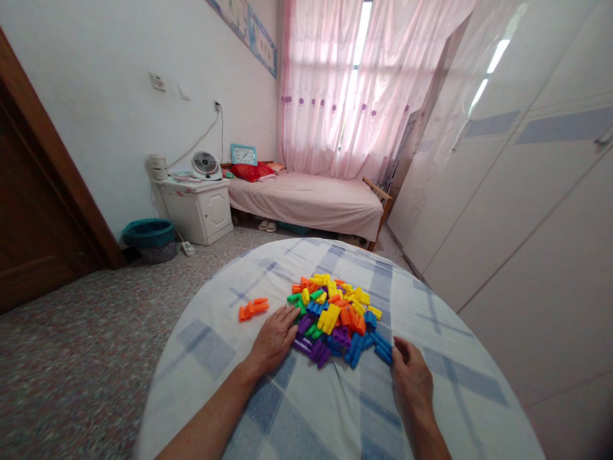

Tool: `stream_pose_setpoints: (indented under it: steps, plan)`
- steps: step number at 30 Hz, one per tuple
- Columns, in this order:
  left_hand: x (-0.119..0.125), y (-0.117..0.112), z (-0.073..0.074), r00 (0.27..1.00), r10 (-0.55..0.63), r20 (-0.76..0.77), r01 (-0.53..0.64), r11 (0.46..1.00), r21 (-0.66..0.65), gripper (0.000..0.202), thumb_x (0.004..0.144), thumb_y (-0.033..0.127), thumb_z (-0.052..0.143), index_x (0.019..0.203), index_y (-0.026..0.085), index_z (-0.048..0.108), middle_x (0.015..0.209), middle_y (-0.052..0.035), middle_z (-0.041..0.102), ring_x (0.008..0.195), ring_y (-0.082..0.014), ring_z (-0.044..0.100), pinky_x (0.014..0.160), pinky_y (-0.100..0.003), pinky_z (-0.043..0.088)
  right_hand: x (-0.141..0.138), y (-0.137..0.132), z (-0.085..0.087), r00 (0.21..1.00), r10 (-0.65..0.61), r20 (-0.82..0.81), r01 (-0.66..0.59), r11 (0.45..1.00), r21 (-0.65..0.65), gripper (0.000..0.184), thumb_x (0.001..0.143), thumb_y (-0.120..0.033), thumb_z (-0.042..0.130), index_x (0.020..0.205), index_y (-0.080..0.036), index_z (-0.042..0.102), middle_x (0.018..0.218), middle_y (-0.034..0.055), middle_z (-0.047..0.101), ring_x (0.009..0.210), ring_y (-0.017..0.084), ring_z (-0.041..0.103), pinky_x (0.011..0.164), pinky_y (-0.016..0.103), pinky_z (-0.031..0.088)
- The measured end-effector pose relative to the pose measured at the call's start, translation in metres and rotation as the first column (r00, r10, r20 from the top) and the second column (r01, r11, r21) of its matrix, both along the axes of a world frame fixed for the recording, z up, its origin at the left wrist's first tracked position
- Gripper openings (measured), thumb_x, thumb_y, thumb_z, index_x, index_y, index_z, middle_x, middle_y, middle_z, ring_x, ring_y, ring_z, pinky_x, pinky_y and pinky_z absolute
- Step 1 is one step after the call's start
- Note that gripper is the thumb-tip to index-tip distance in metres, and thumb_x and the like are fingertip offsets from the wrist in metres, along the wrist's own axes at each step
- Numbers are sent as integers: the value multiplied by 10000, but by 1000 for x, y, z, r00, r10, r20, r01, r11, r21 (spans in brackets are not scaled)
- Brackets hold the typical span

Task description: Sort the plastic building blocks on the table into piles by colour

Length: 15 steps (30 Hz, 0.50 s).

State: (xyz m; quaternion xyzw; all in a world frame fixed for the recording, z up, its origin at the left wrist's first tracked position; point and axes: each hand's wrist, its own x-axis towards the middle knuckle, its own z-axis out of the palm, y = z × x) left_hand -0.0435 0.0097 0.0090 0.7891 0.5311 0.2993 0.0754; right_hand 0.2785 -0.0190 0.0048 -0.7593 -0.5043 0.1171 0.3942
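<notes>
A heap of plastic building pieces made of joined tubes lies on the round table point(220, 396), with yellow pieces point(329, 318), purple pieces point(320, 352), orange, green and blue ones mixed together. My left hand point(274, 338) rests palm down at the heap's left side, fingers stretched out, its fingertips at a green piece point(299, 306) and a purple one. On the right, my right hand point(414, 374) stands on its edge with loosely bent fingers, its fingertips beside a blue piece point(383, 349). Nothing shows gripped in either hand. Orange pieces point(253, 309) lie apart, left of the heap.
A blue and white checked cloth covers the table. Beyond it stand a bed point(306, 198), a white cabinet point(196, 207) with a small fan point(205, 164), and a teal-lined bin point(149, 239). A tall wardrobe point(502, 191) runs along the right.
</notes>
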Motion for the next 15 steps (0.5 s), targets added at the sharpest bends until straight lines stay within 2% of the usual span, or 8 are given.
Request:
stream_pose_setpoints:
  steps: [6,9,11,15]
  plan:
    - [-1,-3,11,993,10,116,-15,999,41,277,918,311,416,1011,176,641,1088,-79,643,1036,-196,569,946,-366,458,0,0,-1,1000,-6,6,6,1000,-3,425,802,-408,405,1102,-195,618,1110,80,628,1016,235,575,870,342,417]
    - [-1,-4,14,990,34,138,-40,999,37,325,938,313,362,831,178,637,872,-61,650,868,-187,587,826,-350,490,0,-1,-2,1000,-7,9,7,1000,-1,419,806,-412,406,1095,-200,621,1103,74,632,1006,228,579,864,336,418]
    - [-2,-4,14,985,64,162,-74,996,58,321,937,304,354,837,174,630,843,-61,642,849,-192,587,807,-355,493,0,-1,-2,1000,-4,16,4,1000,4,414,810,-416,406,1093,-204,621,1094,68,633,1002,224,580,863,333,417]
    - [-2,-1,9,973,89,211,-120,983,140,284,916,283,396,1071,175,608,1077,-87,630,1030,-204,572,921,-378,469,0,-1,-3,1000,-8,15,8,1000,4,416,811,-413,409,1107,-206,614,1114,65,627,1007,222,578,859,331,416]
